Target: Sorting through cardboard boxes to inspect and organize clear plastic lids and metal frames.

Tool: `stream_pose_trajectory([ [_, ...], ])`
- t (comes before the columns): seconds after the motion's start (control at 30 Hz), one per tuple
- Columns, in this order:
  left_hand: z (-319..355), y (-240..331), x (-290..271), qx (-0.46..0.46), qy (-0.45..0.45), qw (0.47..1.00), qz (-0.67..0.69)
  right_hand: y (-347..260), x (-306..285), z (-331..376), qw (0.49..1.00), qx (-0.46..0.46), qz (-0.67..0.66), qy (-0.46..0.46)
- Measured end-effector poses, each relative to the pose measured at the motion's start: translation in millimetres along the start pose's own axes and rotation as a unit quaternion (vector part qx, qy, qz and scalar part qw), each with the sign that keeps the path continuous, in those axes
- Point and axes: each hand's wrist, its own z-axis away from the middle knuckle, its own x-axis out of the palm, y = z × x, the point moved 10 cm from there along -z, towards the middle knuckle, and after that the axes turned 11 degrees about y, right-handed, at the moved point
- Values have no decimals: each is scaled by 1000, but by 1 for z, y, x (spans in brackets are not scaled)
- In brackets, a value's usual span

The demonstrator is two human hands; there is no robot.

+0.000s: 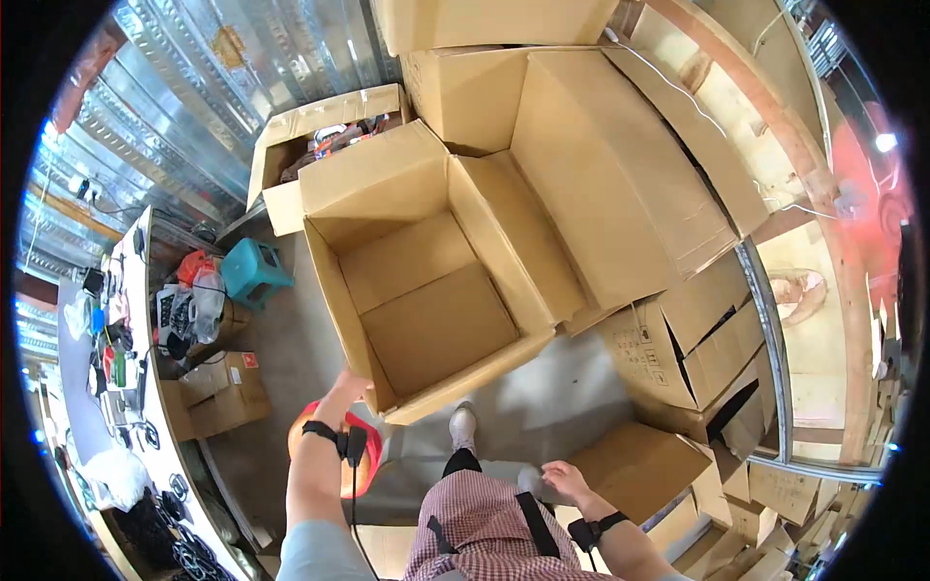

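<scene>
A large open cardboard box [441, 334] stands tilted in front of me, and its bare inside faces up. My left hand [351, 384] grips the wall of this box at its near left corner; the fingers are partly hidden by the cardboard. Over the floor to the right, my right hand [565, 478] hangs free with its fingers loosely apart and nothing in them. Below and beside that hand lies another open cardboard box [630, 470]. A bigger open carton [601, 184] sits behind the tilted box, touching its right side.
A smaller carton [276, 136] with mixed items stands at the far left by the corrugated metal wall [184, 77]. On the left are a teal stool [254, 273] and a cluttered table [145, 358]. A red-orange stool [363, 455] is beside my left forearm. Stacked cartons [678, 358] and a metal frame [775, 358] bound the right.
</scene>
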Motion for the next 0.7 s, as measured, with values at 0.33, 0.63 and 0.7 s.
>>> stream_pose_trajectory([
  [0.33, 29, 149, 68, -126, 39, 974, 183, 45, -65, -7, 965, 97, 213, 116],
  [0.63, 81, 255, 46, 73, -57, 801, -591, 21, -81, -11, 965, -6, 102, 242],
  [0.7, 118, 312, 84, 205, -53, 800, -562, 45, -78, 8, 961, 43, 26, 271],
])
